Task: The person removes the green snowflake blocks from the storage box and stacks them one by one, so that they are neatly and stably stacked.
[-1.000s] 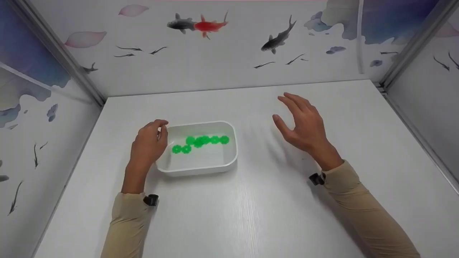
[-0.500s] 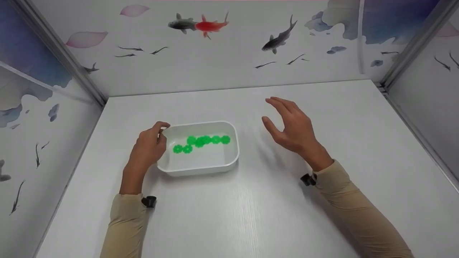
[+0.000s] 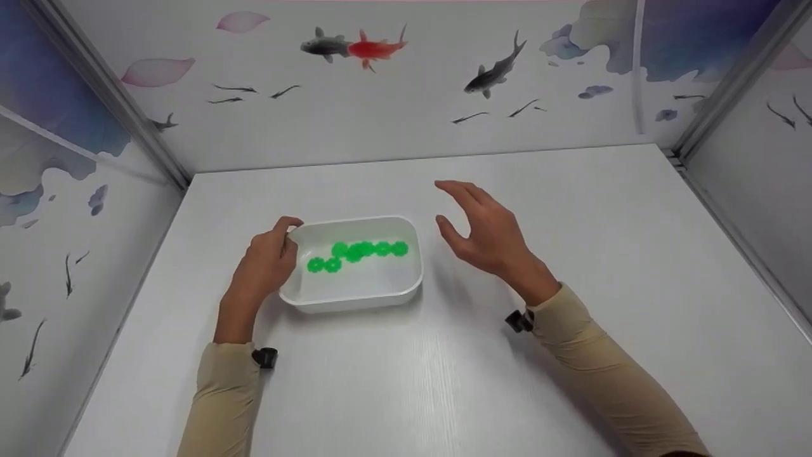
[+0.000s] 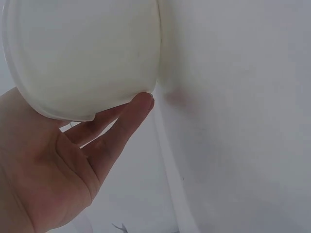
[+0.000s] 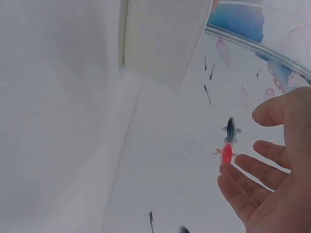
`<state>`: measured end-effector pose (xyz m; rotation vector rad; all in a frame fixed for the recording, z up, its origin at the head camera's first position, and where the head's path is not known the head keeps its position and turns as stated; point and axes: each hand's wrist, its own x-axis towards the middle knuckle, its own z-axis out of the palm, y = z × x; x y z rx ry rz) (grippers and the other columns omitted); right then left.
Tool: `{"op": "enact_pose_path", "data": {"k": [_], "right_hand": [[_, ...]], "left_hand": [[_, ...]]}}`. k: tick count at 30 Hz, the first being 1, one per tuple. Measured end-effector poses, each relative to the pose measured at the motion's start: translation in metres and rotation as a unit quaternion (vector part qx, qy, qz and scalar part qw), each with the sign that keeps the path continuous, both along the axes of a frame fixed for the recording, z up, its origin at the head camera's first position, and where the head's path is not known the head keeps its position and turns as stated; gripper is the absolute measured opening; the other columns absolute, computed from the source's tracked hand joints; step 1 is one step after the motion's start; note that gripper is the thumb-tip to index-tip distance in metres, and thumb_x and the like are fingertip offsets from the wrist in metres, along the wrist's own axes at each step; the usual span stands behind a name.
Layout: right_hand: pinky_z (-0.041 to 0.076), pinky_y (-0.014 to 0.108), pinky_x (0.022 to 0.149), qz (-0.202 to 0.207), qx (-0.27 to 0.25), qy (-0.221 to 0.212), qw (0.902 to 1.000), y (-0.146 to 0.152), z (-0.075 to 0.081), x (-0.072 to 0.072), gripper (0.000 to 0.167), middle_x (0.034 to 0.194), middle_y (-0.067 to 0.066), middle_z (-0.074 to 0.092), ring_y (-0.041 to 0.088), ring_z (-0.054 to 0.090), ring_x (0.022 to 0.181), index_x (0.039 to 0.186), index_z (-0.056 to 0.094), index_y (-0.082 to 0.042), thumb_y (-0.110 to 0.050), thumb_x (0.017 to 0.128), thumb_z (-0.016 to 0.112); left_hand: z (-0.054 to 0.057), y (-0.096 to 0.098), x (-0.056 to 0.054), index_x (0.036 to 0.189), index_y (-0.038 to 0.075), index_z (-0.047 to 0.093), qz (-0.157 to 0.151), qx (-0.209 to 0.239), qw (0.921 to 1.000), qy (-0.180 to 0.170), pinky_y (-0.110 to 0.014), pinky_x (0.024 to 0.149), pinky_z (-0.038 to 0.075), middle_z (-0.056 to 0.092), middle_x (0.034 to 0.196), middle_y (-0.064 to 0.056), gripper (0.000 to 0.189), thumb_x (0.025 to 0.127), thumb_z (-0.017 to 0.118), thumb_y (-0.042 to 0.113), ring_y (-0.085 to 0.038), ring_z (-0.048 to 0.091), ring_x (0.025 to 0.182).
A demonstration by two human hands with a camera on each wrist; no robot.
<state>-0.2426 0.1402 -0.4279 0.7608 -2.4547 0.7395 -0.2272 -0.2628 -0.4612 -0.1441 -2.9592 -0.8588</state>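
A white rectangular plastic tub [image 3: 352, 303] with rounded corners sits on the table, left of middle in the head view. Several small green flower-shaped pieces [image 3: 354, 252] lie inside it in an uneven row. My left hand [image 3: 263, 260] holds the tub's left end, fingers at the far left corner and thumb near the left rim. In the left wrist view the fingertips [image 4: 141, 103] touch the tub's outer wall [image 4: 97, 53]. Apart from the tub, to its right, my right hand [image 3: 488, 238] hovers with spread fingers and nothing in it.
The white table [image 3: 393, 387] spreads around the tub. Panels printed with fish [image 3: 377, 51] stand behind it and along both sides. A small black device [image 3: 265, 358] sits at the left sleeve cuff, and another black device [image 3: 520, 320] at the right.
My right hand has moved left towards the tub, its fingers still spread. My left hand has settled closer onto the tub's left end. The green pieces keep their arrangement.
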Motion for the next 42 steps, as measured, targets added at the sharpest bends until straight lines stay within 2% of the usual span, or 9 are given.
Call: {"op": "enact_pose_path", "data": {"k": [4, 9, 15, 22, 26, 32, 38, 42], "right_hand": [[0.063, 0.044, 0.098, 0.021, 0.006, -0.008, 0.9997, -0.013, 0.000, 0.000, 0.053, 0.151, 0.004, 0.064, 0.023, 0.067, 0.133, 0.157, 0.056, -0.020, -0.031, 0.106, 0.067], [0.064, 0.043, 0.096, 0.055, 0.017, -0.011, 0.9983, -0.029, -0.002, 0.004, 0.054, 0.146, 0.006, 0.067, 0.023, 0.070, 0.128, 0.158, 0.054, -0.016, -0.028, 0.106, 0.068], [0.063, 0.042, 0.098, 0.102, 0.028, -0.017, 0.9942, -0.046, -0.009, 0.010, 0.054, 0.144, 0.008, 0.068, 0.023, 0.070, 0.129, 0.157, 0.054, -0.014, -0.026, 0.106, 0.069], [0.059, 0.038, 0.107, 0.144, 0.080, -0.025, 0.9859, -0.058, -0.019, 0.008, 0.055, 0.148, 0.004, 0.065, 0.021, 0.064, 0.136, 0.153, 0.057, -0.015, -0.021, 0.102, 0.077], [0.055, 0.038, 0.113, 0.168, 0.107, -0.031, 0.9794, -0.063, -0.025, 0.007, 0.051, 0.149, 0.005, 0.065, 0.022, 0.063, 0.139, 0.150, 0.060, -0.013, -0.018, 0.102, 0.076], [0.060, 0.039, 0.106, 0.172, 0.119, -0.066, 0.9757, -0.069, -0.026, 0.006, 0.041, 0.142, 0.003, 0.069, 0.021, 0.067, 0.133, 0.143, 0.066, -0.013, -0.018, 0.103, 0.075], [0.063, 0.041, 0.098, 0.158, 0.128, -0.085, 0.9754, -0.072, -0.024, 0.004, 0.039, 0.137, 0.004, 0.072, 0.021, 0.070, 0.127, 0.140, 0.069, -0.013, -0.018, 0.102, 0.076], [0.063, 0.042, 0.096, 0.148, 0.138, -0.087, 0.9754, -0.075, -0.024, 0.003, 0.039, 0.136, 0.004, 0.072, 0.022, 0.071, 0.125, 0.139, 0.069, -0.012, -0.017, 0.101, 0.076]], "left_hand": [[0.002, -0.002, 0.002, 0.154, 0.014, 0.050, 0.000, 0.000, 1.0000, -0.005, -0.046, 0.086, 0.057, 0.073, 0.132, -0.022, 0.042, 0.114, 0.040, 0.017, -0.029, 0.068, 0.100], [0.005, -0.002, 0.003, 0.154, 0.014, 0.048, 0.002, -0.006, 0.9999, -0.016, -0.051, 0.090, 0.059, 0.073, 0.133, -0.022, 0.042, 0.114, 0.039, 0.018, -0.031, 0.068, 0.103], [0.004, -0.001, 0.001, 0.156, 0.015, 0.045, 0.001, -0.006, 0.9993, -0.036, -0.056, 0.099, 0.059, 0.069, 0.140, -0.022, 0.042, 0.114, 0.037, 0.019, -0.033, 0.070, 0.113], [0.003, -0.001, -0.001, 0.156, 0.016, 0.044, -0.004, -0.001, 0.9991, -0.042, -0.057, 0.102, 0.058, 0.068, 0.143, -0.022, 0.042, 0.115, 0.037, 0.019, -0.033, 0.069, 0.117], [0.003, 0.000, -0.001, 0.156, 0.016, 0.044, -0.005, -0.001, 0.9989, -0.046, -0.057, 0.102, 0.058, 0.068, 0.144, -0.022, 0.042, 0.115, 0.037, 0.019, -0.034, 0.070, 0.118], [0.002, 0.001, -0.002, 0.157, 0.016, 0.043, -0.005, 0.000, 0.9988, -0.048, -0.058, 0.104, 0.058, 0.066, 0.146, -0.022, 0.042, 0.115, 0.036, 0.019, -0.035, 0.070, 0.122], [0.003, 0.000, -0.002, 0.156, 0.016, 0.044, -0.008, 0.003, 0.9990, -0.044, -0.056, 0.098, 0.060, 0.070, 0.140, -0.023, 0.042, 0.115, 0.035, 0.019, -0.033, 0.071, 0.113], [0.003, 0.000, -0.001, 0.156, 0.015, 0.044, -0.011, 0.004, 0.9990, -0.043, -0.056, 0.097, 0.060, 0.070, 0.138, -0.024, 0.042, 0.114, 0.035, 0.019, -0.034, 0.072, 0.112]]}}
